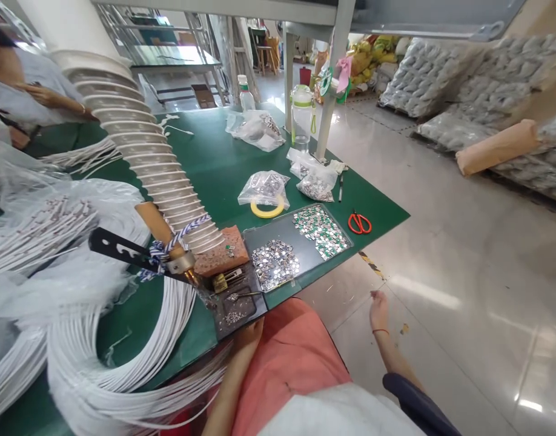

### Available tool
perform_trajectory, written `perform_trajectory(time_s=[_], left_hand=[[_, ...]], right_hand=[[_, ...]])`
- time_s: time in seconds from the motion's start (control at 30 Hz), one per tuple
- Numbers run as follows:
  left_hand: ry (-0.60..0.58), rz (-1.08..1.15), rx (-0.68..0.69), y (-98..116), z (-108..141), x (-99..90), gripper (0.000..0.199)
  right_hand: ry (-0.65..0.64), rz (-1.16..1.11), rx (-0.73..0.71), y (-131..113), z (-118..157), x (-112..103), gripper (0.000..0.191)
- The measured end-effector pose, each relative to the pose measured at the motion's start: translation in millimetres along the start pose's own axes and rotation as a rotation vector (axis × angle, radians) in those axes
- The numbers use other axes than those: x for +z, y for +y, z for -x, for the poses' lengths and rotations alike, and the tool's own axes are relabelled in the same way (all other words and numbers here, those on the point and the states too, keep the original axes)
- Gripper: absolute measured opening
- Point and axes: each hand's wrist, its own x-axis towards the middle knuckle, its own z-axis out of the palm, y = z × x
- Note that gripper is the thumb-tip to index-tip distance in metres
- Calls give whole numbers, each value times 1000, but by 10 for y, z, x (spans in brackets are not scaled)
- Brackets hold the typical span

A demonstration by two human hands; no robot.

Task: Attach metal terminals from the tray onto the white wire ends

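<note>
My left hand (248, 339) rests at the table's near edge, just below a dark tray (235, 315) of small metal parts, with white cords (137, 345) running past the wrist. Whether it grips anything is hidden. My right hand (378, 310) hangs beside the table over the floor, its fingers closed on nothing. A grey tray (296, 245) holds several shiny, mirror-like metal pieces. Just beyond the dark tray lie an orange sponge block (223, 251) and a wooden-handled tool (155, 224) bound with blue-and-white cord.
A green-topped table (223, 145) holds a ribbed white duct (142, 151), bags of metal pieces, yellow tape (268, 209) and red scissors (360, 223). A co-worker's hand (44, 94) is at the far left. Large bagged stacks (478, 91) stand on the floor beyond.
</note>
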Motion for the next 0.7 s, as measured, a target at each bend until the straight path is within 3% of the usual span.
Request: perform_trajectory(time_s=[0.13, 0.27, 0.3, 0.37, 0.43, 0.5, 0.6, 0.67, 0.7], left_hand=[[-100, 156, 60, 134, 431, 30, 29], [-212, 271, 116, 450, 797, -158, 53], [-316, 324, 138, 542, 854, -223, 58], [-433, 328, 203, 693, 939, -344, 53], [-472, 289, 253, 765, 1015, -432, 43], [-475, 268, 250, 745, 1108, -475, 45], [-404, 238, 175, 614, 1278, -475, 51], [-286, 285, 128, 524, 1381, -470, 54], [-201, 324, 131, 487, 1422, -473, 43]], right_hand=[[-298, 29, -294, -47, 787, 172, 31], [-583, 54, -544, -211, 1424, 268, 59], [-639, 63, -590, -269, 1503, 283, 62], [-724, 84, -659, -390, 1568, 320, 64], [-780, 108, -707, -503, 1551, 372, 63], [-829, 126, -749, -599, 1509, 441, 63], [-909, 142, -824, -699, 1478, 572, 62], [-957, 148, -879, -732, 1489, 683, 62], [-979, 150, -906, -737, 1503, 745, 63]])
